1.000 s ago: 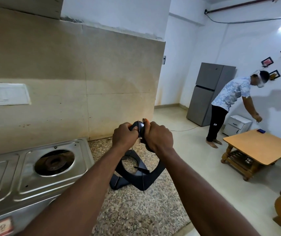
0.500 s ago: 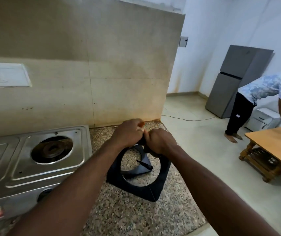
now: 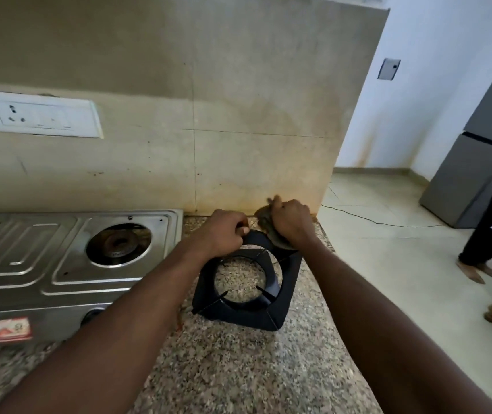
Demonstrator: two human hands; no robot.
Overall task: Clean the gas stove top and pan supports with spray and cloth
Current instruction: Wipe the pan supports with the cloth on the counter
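1. The speckled stone tabletop carries everything, with both forearms reaching out across it.
2. The steel stove sits at the left against the tiled wall. Its right burner is bare, with no support on it.
3. The black pan support lies on the tabletop just right of the stove, apart from it. I judge the step in hand to be wiping this support with the cloth. The stove top looks to be left for later.
4. The left hand has its fingers curled round the support's far edge and steadies it. I cannot tell whether that edge is lifted off the stone.
5. The right hand is closed on the bunched cloth and presses it down onto the far right corner of the support.
6. The grey-brown cloth shows only at the hand's edges – it is blurred, likely mid-rub. The next move likely calls for a firm left-hand hold while the cloth works round the prongs and ring – no spray bottle is in view.
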